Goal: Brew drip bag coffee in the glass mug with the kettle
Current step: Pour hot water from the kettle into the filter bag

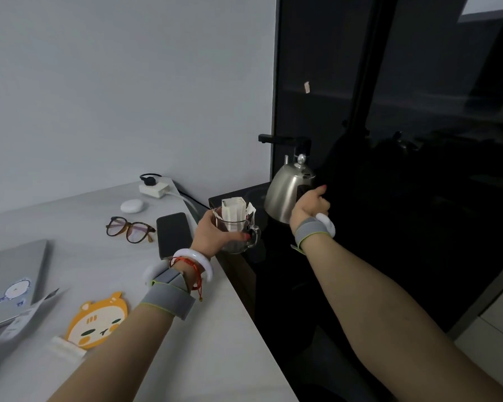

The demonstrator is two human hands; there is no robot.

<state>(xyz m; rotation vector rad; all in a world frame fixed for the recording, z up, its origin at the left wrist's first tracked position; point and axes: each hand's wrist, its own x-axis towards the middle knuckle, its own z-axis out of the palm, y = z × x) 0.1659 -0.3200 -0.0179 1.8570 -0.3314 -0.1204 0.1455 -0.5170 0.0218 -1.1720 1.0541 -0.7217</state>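
**While we grip the glass mug and the kettle, the pour is the step in hand**

Since the drip bag already sits open on the mug's rim, we judge the set-up done and the pouring not yet begun. Our left hand wraps round the mug's body at the right edge of the bench, just over the dark counter beside it. Our right hand is curled tight on the kettle's handle. The kettle is just beside the mug, and we cannot tell whether it rests on the counter or is lifted. Next we need the spout over the bag and a slow, gentle tilt, with the mug held level.
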